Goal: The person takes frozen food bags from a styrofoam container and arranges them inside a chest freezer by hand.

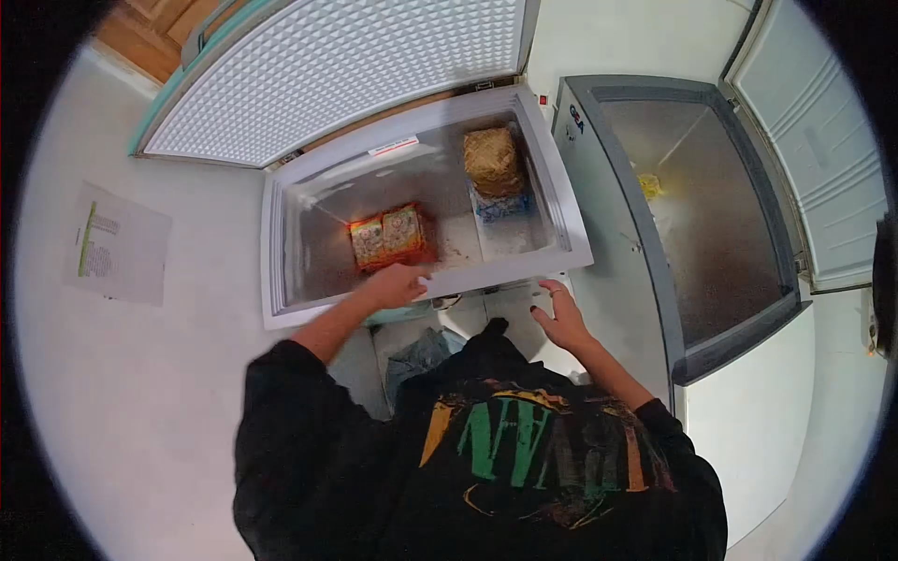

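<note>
A white chest freezer (279, 271) stands in front of me with its lid (355, 79) raised. My left hand (398, 285) is at the freezer's front rim, fingers loosely stretched and nothing visible in them; whether it touches the rim I cannot tell. Just outside the rim, farther right, my right hand (561, 323) hangs with thumb and fingers apart, holding nothing. Inside the freezer, red-and-yellow printed food packs (388, 237) lie beyond my left hand. A brown block-shaped pack (493, 161) sits at the back right, on top of a blue-and-clear plastic pack (500, 206).
A second, grey-rimmed freezer (617, 187) stands open on the right, with a small yellow item (649, 185) inside. A grey plastic bag (421, 358) lies on the floor near my body. A printed sheet (120, 243) is on the white surface at left.
</note>
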{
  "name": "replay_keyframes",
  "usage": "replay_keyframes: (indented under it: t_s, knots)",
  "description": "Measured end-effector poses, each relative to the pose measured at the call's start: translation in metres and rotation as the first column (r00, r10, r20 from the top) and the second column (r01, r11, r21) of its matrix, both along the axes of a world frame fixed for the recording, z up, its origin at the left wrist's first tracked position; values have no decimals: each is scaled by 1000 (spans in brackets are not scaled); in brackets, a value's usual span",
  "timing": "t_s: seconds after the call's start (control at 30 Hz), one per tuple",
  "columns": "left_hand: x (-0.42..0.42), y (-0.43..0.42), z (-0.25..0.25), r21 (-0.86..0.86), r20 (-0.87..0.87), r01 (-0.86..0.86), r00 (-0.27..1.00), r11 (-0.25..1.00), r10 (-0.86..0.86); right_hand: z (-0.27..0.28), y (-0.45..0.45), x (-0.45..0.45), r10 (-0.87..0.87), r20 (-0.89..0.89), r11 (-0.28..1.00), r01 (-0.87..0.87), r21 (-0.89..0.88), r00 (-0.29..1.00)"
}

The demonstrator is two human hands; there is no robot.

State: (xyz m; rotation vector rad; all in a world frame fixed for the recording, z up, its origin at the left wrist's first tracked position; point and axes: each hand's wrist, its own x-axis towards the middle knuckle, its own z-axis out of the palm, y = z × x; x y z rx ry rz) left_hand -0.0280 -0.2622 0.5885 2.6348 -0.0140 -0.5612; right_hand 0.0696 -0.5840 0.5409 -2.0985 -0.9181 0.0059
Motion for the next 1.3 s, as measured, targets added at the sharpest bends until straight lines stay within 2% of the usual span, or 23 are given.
replay_keyframes:
  t_s: [0.07, 0.1, 0.17, 0.2, 0.27, 0.3, 0.33, 0.37, 0.4, 0.43, 0.5, 0.57, 0.67, 0.7, 0.77, 0.8, 0.87, 0.93, 1.0, 1.07, 1.13, 1.23, 1.3]
  knots:
    - [1, -16, -16, -196, 256, -99, 955, 976, 148, 11, 10, -5, 38, -135, 999, -33, 41, 990]
    - [2, -27, -23, -188, 253, -89, 958, 978, 136, 15, 16, -8, 80, -263, 995, -61, 79, 961]
    - [-2, -43, -40, -322, 251, -466, 797, 824, 549, 24, 22, -9, 113, -421, 994, -105, 43, 900]
    - [-6, -43, -58, -324, 247, -421, 827, 847, 505, 27, 20, -8, 129, -560, 989, -149, 11, 818]
    - [10, -60, -102, -563, 269, -513, 627, 648, 731, 14, 21, -9, 129, -558, 992, -115, 62, 819]
    - [22, -73, -79, -686, 234, -414, 653, 598, 721, 3, 24, -7, 120, -410, 992, -91, 90, 904]
    - [30, -60, -97, -667, 345, -257, 725, 700, 595, 26, 25, -5, 121, -643, 992, -74, 100, 756]
    - [42, -49, -89, -509, 436, -191, 783, 839, 443, -12, 30, -3, 104, -517, 994, -69, 86, 849]
    - [55, -36, -84, -700, 206, -201, 862, 686, 462, 21, 26, -5, 18, -446, 999, 7, 53, 895]
    - [72, -21, -76, -683, 171, -189, 898, 706, 406, 31, 25, -3, -64, -442, 998, 45, -54, 894]
    - [109, 5, -60, -485, 333, -116, 892, 867, 306, 11, 26, -6, -178, -445, 977, 211, 27, 878]
    - [144, 9, -50, -353, 470, -178, 815, 919, 339, 8, 11, -21, -289, -486, 926, 370, 78, 825]
    - [180, -29, -17, -383, 373, -81, 898, 920, 235, -18, -11, -38, -335, -554, 844, 504, 182, 762]
    - [201, -34, -16, -263, 375, 12, 923, 965, 90, -28, -12, -36, -386, -577, 817, 557, 149, 720]
    - [242, -57, -63, -220, 390, 210, 914, 953, -111, -37, -26, -59, -507, -663, 690, 720, 70, 551]
    - [259, -69, -82, -184, 397, 363, 877, 913, -269, -42, -33, -71, -521, -665, 665, 743, 76, 535]
    - [250, -151, -82, -121, 461, 693, 673, 711, -578, -51, -51, -100, -634, -659, 346, 911, 227, 405]
    - [220, -236, -68, -298, 123, 631, 770, 716, -626, -58, -57, -116, -653, -702, 260, 955, 145, 284]
    - [191, -316, -97, -98, 166, 912, 410, 399, -897, -66, -87, -156, -627, -757, 175, 980, 96, 186]
    - [135, -383, -99, -240, 82, 916, 347, 320, -934, -83, -109, -189, -564, -825, 79, 996, -30, 20]
    - [86, -440, -118, -226, -83, 960, 152, 167, -985, -118, -128, -226, -589, -802, 1, 993, -120, -96]
    - [11, -506, -151, -289, -139, 957, -73, -30, -988, -158, -166, -284, -621, -698, -120, 924, -363, -355]
    - [-30, -537, -187, -341, -164, 933, -183, -118, -969, -199, -187, -320, -515, -712, -249, 878, -408, -477]
